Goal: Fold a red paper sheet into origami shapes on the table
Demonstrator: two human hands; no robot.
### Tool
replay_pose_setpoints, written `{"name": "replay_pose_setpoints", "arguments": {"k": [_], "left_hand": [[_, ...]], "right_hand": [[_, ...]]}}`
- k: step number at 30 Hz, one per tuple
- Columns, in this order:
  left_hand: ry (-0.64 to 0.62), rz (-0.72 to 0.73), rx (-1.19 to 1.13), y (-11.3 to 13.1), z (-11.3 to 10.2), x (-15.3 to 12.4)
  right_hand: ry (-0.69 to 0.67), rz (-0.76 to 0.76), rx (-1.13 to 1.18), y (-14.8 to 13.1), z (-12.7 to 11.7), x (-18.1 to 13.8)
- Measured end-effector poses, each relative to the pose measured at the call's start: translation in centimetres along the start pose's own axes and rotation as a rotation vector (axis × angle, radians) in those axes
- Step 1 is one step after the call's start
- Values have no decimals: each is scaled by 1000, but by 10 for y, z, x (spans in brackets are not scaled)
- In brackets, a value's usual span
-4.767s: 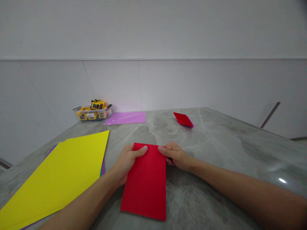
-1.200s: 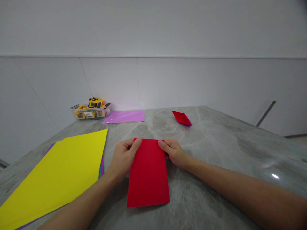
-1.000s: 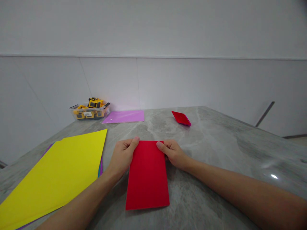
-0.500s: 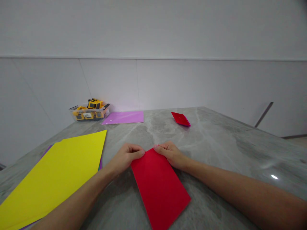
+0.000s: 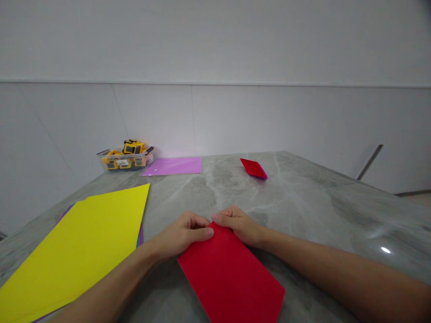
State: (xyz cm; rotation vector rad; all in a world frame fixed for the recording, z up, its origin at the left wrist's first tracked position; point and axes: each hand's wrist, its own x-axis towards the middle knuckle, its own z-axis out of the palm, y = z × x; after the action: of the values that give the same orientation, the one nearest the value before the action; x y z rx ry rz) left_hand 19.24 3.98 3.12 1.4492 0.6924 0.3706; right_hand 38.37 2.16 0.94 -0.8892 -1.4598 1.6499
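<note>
A red sheet of paper [image 5: 232, 278], apparently folded, is held between my two hands, its near end running out of view at the bottom. My left hand [image 5: 188, 233] is closed on the far left part of it, thumb on top. My right hand [image 5: 237, 224] pinches the far corner, its thumb close to the left thumb. The fingers beneath the paper are hidden. To the left of my left forearm lies a stack of coloured paper [image 5: 90, 242] with a yellow sheet on top and purple and teal edges showing.
On the grey marbled table [image 5: 316, 215], a folded red piece of paper [image 5: 254, 168] with a magenta edge lies toward the back. A pink-purple sheet pack [image 5: 175, 166] is by the wall, next to a clear plastic box [image 5: 126, 160] of yellow toy trucks.
Both hands have come nearer to me and closer together. The far end of the red paper moved toward me, and its near right corner swung outward to the right.
</note>
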Motion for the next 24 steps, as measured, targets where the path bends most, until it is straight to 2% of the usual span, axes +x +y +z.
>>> {"name": "replay_pose_setpoints", "arguments": {"k": [6, 10, 15, 19, 24], "left_hand": [[-37, 12, -47, -4, 6, 2], [69, -6, -110, -2, 3, 1], [176, 4, -140, -1, 3, 2], [191, 26, -61, -3, 10, 5], [157, 97, 106, -1, 14, 4]], "right_hand": [[15, 44, 20, -2, 1, 1], [-39, -3, 28, -5, 0, 0], [-135, 54, 23, -2, -3, -3], [-213, 109, -52, -4, 1, -8], [-224, 101, -89, -8, 4, -10]]}}
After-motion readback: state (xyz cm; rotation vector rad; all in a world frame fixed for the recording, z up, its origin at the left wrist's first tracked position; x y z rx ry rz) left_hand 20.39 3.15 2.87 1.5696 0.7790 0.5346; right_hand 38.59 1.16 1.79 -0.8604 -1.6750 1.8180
